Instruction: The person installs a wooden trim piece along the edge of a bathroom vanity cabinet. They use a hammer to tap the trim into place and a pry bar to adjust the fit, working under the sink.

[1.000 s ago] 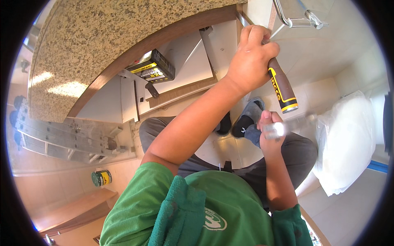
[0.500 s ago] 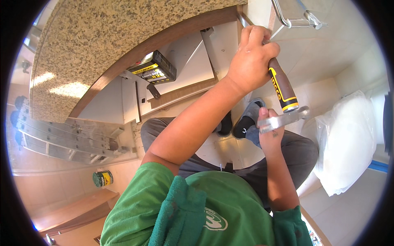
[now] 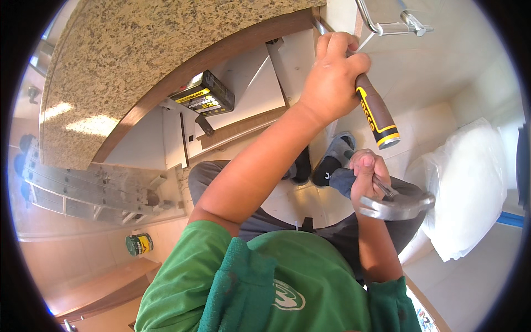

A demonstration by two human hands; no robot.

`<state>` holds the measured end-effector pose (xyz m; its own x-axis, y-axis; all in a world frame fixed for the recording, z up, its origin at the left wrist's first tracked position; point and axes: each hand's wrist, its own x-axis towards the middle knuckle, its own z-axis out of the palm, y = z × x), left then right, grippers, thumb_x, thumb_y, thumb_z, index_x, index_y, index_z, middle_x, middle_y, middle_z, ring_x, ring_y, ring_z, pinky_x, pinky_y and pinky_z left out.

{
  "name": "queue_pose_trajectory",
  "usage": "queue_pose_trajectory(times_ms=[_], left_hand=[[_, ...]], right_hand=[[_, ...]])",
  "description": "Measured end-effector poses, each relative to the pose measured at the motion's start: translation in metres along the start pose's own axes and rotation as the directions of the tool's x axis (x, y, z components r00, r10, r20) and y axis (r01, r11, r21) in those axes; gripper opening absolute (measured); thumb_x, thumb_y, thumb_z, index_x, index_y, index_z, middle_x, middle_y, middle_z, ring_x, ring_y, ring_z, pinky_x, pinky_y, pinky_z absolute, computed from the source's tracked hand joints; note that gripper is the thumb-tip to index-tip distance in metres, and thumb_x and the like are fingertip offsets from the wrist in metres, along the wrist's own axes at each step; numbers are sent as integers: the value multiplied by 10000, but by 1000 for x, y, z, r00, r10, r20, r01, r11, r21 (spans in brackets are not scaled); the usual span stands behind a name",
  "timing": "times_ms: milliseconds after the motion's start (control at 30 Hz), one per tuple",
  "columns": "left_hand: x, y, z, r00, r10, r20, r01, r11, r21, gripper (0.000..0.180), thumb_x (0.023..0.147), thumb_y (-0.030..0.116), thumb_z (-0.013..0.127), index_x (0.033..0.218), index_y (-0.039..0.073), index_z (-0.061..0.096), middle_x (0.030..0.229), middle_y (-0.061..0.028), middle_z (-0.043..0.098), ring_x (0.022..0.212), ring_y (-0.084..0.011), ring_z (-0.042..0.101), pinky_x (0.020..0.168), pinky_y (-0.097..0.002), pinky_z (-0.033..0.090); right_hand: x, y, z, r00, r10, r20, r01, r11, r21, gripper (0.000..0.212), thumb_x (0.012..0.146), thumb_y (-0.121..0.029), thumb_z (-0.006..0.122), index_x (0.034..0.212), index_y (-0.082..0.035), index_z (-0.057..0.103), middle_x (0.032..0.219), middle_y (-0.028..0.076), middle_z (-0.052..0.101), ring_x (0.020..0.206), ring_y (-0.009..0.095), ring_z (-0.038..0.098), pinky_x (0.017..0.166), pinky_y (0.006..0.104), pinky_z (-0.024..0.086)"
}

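My left hand [image 3: 334, 77] grips a chisel [image 3: 376, 110] by its brown, black and yellow handle, with the metal-capped end pointing down toward me. A sliver of its blade shows beyond my fingers, by the end of the curved wooden edge [image 3: 249, 34] beneath the countertop; the exact contact is hidden. Closed around the shaft of a claw hammer [image 3: 397, 207], my right hand [image 3: 369, 172] is below the chisel. The hammer's metal head stands apart from the chisel's capped end.
A speckled granite countertop [image 3: 138, 61] spans the upper left. Under it, a black and yellow can [image 3: 207, 95] sits by loose panels. A ladder [image 3: 83, 185] and small green can [image 3: 139, 243] are at left. A metal handle [image 3: 390, 27] is upper right, a white plastic bag [image 3: 462, 193] right.
The hammer has moved down and away from the chisel's capped end, with my right hand turning around its shaft. My left hand keeps its hold on the chisel. The view has shifted slightly.
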<state>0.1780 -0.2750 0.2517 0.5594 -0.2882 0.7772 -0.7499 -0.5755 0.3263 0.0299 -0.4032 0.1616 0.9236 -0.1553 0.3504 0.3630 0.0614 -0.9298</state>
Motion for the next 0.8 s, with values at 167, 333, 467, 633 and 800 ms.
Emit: queue_pose_trajectory(times_ms=[167, 333, 467, 633, 800], left_hand=[[1, 2, 0, 1000, -18, 12, 18, 1000, 20, 228, 730, -28, 730, 889, 117, 655, 1152, -148, 526, 1096, -402, 504, 897, -458, 478], [2, 2, -1, 1000, -11, 13, 11, 1000, 10, 235, 725, -32, 730, 893, 118, 661, 1151, -150, 529, 1100, -406, 500, 917, -468, 465], [3, 3, 0, 999, -19, 27, 18, 1000, 10, 240, 715, -17, 749, 893, 116, 659, 1150, -150, 529, 1110, -410, 495, 928, -469, 461], [4, 3, -3, 1000, 2, 26, -4, 999, 51, 239, 673, -14, 750, 851, 84, 625, 1149, -155, 518, 1113, -411, 491, 892, -478, 504], [4, 3, -4, 999, -6, 34, 5, 1000, 30, 243, 671, -16, 751, 852, 85, 622, 1146, -157, 517, 1110, -409, 490, 894, -469, 503]], right_hand=[[-2, -1, 0, 996, -81, 28, 82, 996, -39, 390, 1107, -277, 490, 816, -18, 474, 741, 79, 520, 699, 146, 456, 680, 307, 436], [-5, -5, 1, 1000, -5, -12, 5, 1000, -19, 390, 1089, -283, 550, 825, 3, 532, 743, 53, 546, 686, 121, 481, 649, 284, 430], [-6, -3, 1, 995, 100, -19, -100, 995, -20, 385, 1081, -282, 562, 803, -19, 522, 703, 41, 524, 654, 119, 469, 632, 286, 424], [-4, 0, -2, 919, 393, -35, -395, 918, -37, 318, 1061, -227, 606, 818, -31, 550, 682, 5, 511, 607, 96, 459, 572, 273, 416], [-10, -9, -1, 992, 76, -98, -74, 997, 23, 313, 1078, -264, 567, 887, -16, 574, 675, 8, 485, 610, 100, 457, 588, 283, 432]])
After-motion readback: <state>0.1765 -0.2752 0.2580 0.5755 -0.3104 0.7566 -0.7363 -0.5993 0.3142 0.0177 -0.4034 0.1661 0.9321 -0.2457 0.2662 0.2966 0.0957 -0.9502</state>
